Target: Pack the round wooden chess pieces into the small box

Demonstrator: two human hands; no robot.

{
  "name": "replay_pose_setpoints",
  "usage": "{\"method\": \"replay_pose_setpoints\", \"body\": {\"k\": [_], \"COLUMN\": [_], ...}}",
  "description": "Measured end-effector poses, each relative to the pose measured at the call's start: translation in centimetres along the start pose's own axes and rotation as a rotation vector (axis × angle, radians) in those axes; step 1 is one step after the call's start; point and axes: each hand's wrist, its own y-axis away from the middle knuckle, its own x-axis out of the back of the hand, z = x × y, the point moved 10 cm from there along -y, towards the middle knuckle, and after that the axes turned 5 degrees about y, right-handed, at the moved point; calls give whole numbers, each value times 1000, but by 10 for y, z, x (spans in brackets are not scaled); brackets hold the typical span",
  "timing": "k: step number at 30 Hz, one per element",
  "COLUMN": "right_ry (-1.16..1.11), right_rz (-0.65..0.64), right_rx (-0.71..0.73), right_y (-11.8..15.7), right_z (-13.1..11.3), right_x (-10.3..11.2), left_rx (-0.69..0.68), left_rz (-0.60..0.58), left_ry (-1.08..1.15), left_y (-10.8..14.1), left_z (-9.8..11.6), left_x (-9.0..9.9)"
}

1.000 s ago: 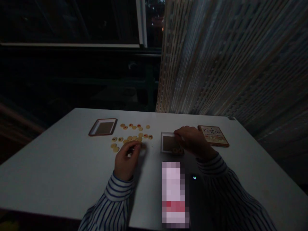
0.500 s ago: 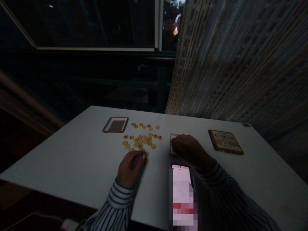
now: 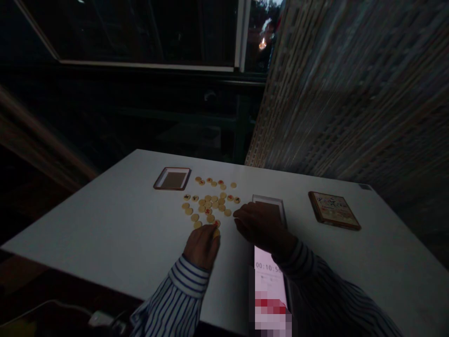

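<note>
Round wooden pieces, some with red or black characters, lie scattered on the white table. My left hand rests at the near edge of the scatter, its fingertips closed at a red-marked piece and another piece just below it. Right of the pieces, my right hand is held over the near left part of an open tray, fingers curled. Whatever those fingers may hold is hidden.
A second open tray sits at the back left. At the right lies a box lid with a printed top. A lit phone lies below my right hand. Behind the table hangs a string curtain.
My right hand has moved left, off the tray's left side toward the pieces, uncovering more of the tray. My left hand's fingers have lowered onto the pieces. The view has shifted slightly.
</note>
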Motion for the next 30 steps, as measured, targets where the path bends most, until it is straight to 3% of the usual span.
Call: {"method": "replay_pose_setpoints", "body": {"k": [4, 13, 30], "right_ry": [-26, -71, -138], "right_rz": [-4, -5, -4], "right_rx": [22, 2, -21], "right_y": [-6, -11, -6], "right_z": [-11, -11, -7], "right_x": [-11, -47, -59], "left_rx": [-32, 58, 145], "left_rz": [9, 69, 79], "left_ry": [-42, -67, -46], "left_y": [1, -1, 1], "left_z": [3, 5, 1], "left_x": [-1, 4, 7]}}
